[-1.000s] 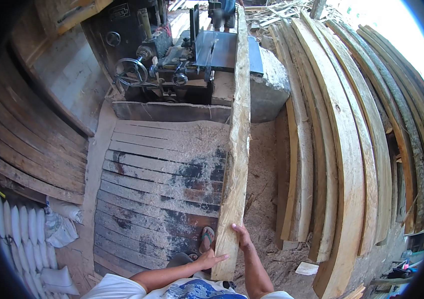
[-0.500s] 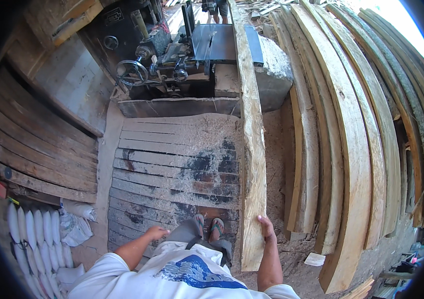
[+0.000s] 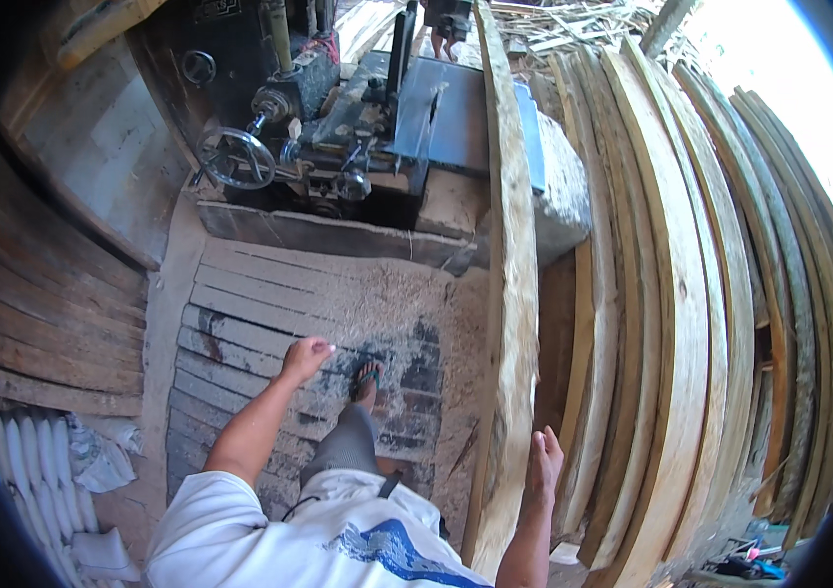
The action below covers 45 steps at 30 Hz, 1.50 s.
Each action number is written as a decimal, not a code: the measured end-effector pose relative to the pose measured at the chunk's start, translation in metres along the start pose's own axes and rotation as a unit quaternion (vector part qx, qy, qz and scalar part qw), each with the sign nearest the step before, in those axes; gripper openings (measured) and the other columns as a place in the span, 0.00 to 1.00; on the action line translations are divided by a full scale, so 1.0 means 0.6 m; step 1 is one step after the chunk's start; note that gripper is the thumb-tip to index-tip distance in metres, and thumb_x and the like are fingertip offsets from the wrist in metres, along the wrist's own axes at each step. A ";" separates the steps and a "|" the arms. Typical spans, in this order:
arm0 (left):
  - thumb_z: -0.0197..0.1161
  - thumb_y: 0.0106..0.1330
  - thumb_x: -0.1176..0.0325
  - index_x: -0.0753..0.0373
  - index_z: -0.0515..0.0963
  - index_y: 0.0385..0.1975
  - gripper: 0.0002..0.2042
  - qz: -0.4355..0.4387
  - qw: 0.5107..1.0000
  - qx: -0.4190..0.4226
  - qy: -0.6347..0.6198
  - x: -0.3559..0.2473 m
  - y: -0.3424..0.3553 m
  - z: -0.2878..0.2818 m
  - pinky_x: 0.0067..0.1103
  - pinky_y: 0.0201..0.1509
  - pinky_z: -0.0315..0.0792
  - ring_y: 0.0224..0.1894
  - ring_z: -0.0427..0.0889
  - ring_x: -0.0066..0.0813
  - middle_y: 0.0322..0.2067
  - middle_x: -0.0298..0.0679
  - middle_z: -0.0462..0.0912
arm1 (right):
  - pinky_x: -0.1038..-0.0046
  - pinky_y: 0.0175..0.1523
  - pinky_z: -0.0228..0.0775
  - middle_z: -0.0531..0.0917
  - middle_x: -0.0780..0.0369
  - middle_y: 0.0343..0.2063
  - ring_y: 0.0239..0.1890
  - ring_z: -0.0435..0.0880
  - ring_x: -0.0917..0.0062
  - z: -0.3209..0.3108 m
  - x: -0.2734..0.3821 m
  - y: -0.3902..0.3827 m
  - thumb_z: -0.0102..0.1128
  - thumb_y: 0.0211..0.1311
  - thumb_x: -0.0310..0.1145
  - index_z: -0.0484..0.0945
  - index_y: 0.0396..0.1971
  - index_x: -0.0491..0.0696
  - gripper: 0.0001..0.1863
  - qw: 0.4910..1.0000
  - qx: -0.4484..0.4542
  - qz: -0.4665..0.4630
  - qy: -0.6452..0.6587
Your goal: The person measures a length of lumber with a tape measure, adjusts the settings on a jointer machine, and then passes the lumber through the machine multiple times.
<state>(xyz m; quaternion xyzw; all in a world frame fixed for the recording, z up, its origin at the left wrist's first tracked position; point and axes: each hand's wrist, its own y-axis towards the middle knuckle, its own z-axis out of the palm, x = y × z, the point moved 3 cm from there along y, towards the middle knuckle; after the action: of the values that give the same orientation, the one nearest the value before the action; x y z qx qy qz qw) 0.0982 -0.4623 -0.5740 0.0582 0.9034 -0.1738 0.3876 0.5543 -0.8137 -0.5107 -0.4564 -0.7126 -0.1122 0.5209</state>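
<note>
A long rough-sawn plank (image 3: 508,323) runs from beside my body to the far end, where it passes along the right side of a machine's steel table (image 3: 455,113). My right hand (image 3: 546,465) is at the plank's near right side, fingers stretched out, pointing away from me; whether it touches the wood I cannot tell. Over the slatted floor (image 3: 269,338), my left hand (image 3: 307,357) hangs forward with its fingers curled together. A pale spot shows at its fingertips, too small to name.
The dark sawing machine has a metal handwheel (image 3: 237,158) at its front. Several long planks (image 3: 676,284) lie side by side on the right. Filled white sacks (image 3: 39,461) stand at lower left. Sawdust (image 3: 367,284) covers part of the slats. Another person's legs (image 3: 444,41) show beyond the machine.
I have stepped forward, closer to the machine. My left hand has swung forward and up. My right hand's thumb has come off the plank's top face, and the hand now sits at its side.
</note>
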 end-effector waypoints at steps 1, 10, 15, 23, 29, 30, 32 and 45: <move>0.67 0.60 0.53 0.61 0.84 0.36 0.17 0.046 0.998 -0.036 0.011 -0.039 0.070 -0.020 0.29 0.40 0.77 0.34 0.85 0.34 0.29 0.42 0.86 | 0.70 0.57 0.69 0.80 0.55 0.52 0.52 0.79 0.72 0.027 0.042 0.018 0.63 0.65 0.44 0.71 0.63 0.45 0.30 1.000 0.001 -0.004 -0.006; 0.65 0.60 0.52 0.60 0.78 0.16 0.18 0.476 0.814 0.003 0.332 -0.260 0.622 -0.163 0.33 0.39 0.75 0.29 0.83 0.38 0.20 0.42 0.80 | 0.77 0.35 0.70 0.83 0.60 0.25 0.29 0.80 0.79 0.346 0.351 0.128 0.65 0.61 0.30 0.81 0.22 0.41 0.11 0.981 0.085 -0.170 -0.049; 0.64 0.60 0.52 0.58 0.76 0.12 0.19 0.630 0.695 0.058 0.341 -0.275 0.772 -0.143 0.31 0.35 0.75 0.24 0.81 0.36 0.15 0.39 0.78 | 0.74 0.35 0.73 0.84 0.58 0.26 0.29 0.83 0.75 0.497 0.382 0.163 0.67 0.59 0.28 0.81 0.24 0.41 0.08 0.960 0.211 -0.169 -0.067; 0.60 0.65 0.61 0.61 0.75 0.18 0.15 0.199 0.900 -0.374 0.104 -0.250 0.803 -0.118 0.34 0.26 0.70 0.21 0.78 0.46 0.17 0.44 0.78 | 0.64 0.37 0.76 0.83 0.51 0.32 0.32 0.84 0.60 0.808 0.561 0.458 0.57 0.66 0.32 0.80 0.33 0.42 0.09 0.875 0.212 -0.426 -0.088; 0.63 0.64 0.66 0.61 0.75 0.27 0.08 0.234 0.868 -0.433 -0.062 -0.192 0.699 -0.065 0.33 0.45 0.67 0.40 0.73 0.39 0.35 0.44 0.74 | 0.60 0.75 0.46 0.66 0.44 0.64 0.70 0.60 0.54 0.984 0.647 0.688 0.48 0.66 0.60 0.57 0.68 0.37 0.44 0.703 0.068 -0.619 -0.343; 0.65 0.62 0.65 0.60 0.75 0.25 0.08 0.219 0.893 -0.392 0.035 -0.168 0.692 -0.060 0.34 0.46 0.66 0.42 0.72 0.41 0.37 0.44 0.74 | 0.59 0.76 0.46 0.67 0.44 0.63 0.70 0.60 0.56 0.990 0.634 0.662 0.46 0.64 0.64 0.61 0.66 0.41 0.44 0.708 0.127 -0.619 -0.314; 0.66 0.59 0.65 0.60 0.74 0.24 0.09 0.195 0.903 -0.375 0.082 -0.159 0.687 -0.068 0.34 0.46 0.66 0.41 0.72 0.41 0.36 0.44 0.74 | 0.54 0.75 0.48 0.80 0.47 0.51 0.63 0.74 0.62 0.959 0.601 0.568 0.45 0.65 0.64 0.82 0.49 0.50 0.33 0.701 0.350 -0.581 -0.220; 0.66 0.57 0.57 0.64 0.76 0.29 0.14 0.118 0.938 -0.325 0.024 -0.103 0.737 -0.042 0.38 0.50 0.66 0.45 0.73 0.47 0.36 0.46 0.75 | 0.69 0.45 0.79 0.86 0.56 0.37 0.39 0.86 0.67 0.491 0.398 0.139 0.67 0.56 0.29 0.84 0.32 0.42 0.06 0.937 0.211 -0.273 -0.060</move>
<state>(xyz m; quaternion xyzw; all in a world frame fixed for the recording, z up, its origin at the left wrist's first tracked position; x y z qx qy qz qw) 0.2301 -0.0388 -0.6320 0.0396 0.9063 0.1773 0.3815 0.4203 -0.4524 -0.4626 -0.1294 -0.8469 -0.0700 0.5109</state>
